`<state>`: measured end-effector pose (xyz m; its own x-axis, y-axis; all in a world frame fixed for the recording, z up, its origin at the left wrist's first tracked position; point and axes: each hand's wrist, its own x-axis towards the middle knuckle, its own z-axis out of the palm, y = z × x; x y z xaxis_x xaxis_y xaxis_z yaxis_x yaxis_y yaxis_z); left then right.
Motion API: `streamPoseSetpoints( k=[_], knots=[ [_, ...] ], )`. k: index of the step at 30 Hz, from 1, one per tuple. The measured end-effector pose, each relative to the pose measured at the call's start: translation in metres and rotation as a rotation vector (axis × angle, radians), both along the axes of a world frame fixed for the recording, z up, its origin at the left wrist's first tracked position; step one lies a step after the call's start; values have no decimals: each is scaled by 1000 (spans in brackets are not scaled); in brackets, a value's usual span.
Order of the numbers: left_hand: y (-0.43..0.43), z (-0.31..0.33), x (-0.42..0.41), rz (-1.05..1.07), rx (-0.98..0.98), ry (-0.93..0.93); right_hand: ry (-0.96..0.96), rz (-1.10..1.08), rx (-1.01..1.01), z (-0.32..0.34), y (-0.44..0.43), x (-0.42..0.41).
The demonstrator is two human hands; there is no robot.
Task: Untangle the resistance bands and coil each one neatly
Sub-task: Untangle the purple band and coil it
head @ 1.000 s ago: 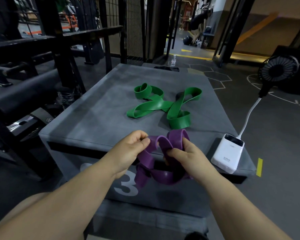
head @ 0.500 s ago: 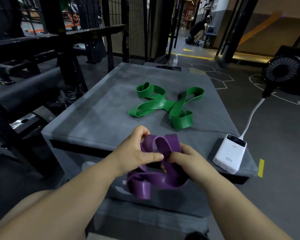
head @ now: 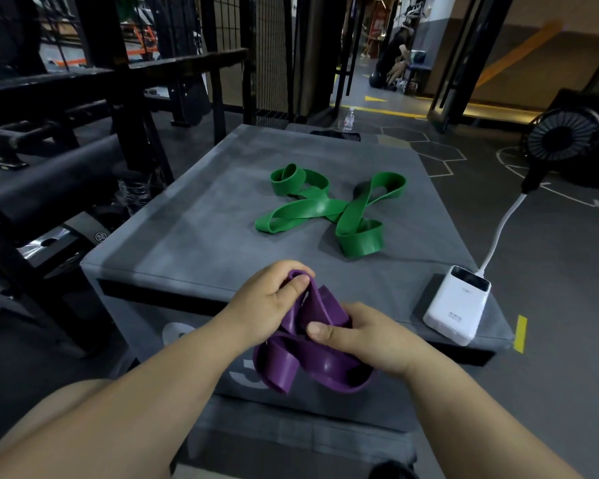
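Gripping the purple band (head: 312, 354) above the near edge of the grey box (head: 187, 243), the left hand (head: 267, 300) pinches its upper loop; the right hand (head: 363, 335) clamps its middle folds. The green band (head: 329, 210) lies tangled mid-box.

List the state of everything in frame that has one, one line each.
purple band: held off the box, folded in loose loops, not coiled
left hand: pinches the band's upper loop
right hand: grips the band's middle, thumb on top
green band: lies twisted on the box, untouched
power bank: flat on the box corner, white cable attached
bottle: upright on the floor
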<state>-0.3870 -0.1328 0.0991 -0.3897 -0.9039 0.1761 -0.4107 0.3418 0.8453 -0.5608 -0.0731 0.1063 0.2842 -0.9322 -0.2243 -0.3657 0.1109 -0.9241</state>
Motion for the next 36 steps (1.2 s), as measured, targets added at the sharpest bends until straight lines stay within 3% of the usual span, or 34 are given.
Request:
streamPoseSetpoints(
  k=[12, 17, 19, 23, 27, 32, 36],
  knots=[
    [1, 2, 1, -70, -129, -146, 316, 92, -74, 13, 8, 8],
    [-4, 4, 4, -109, -69, -94, 285, 106, -63, 9, 9, 9],
    [-6, 7, 5, -89, 42, -20, 163, 95, 0, 8, 8, 8],
    [-5, 9, 6, -52, 376, 166, -268, -2, 153, 10, 11, 4],
    [-11, -3, 3, 123, 106, -53, -527, -266, 181, 7, 5, 0],
    [-2, -14, -6, 185, -186, -40, -656, -421, 230, 2, -3, 5],
    [-4, -10, -3, 102, -93, -56, -806, -509, 249, 3, -6, 8]
  ],
)
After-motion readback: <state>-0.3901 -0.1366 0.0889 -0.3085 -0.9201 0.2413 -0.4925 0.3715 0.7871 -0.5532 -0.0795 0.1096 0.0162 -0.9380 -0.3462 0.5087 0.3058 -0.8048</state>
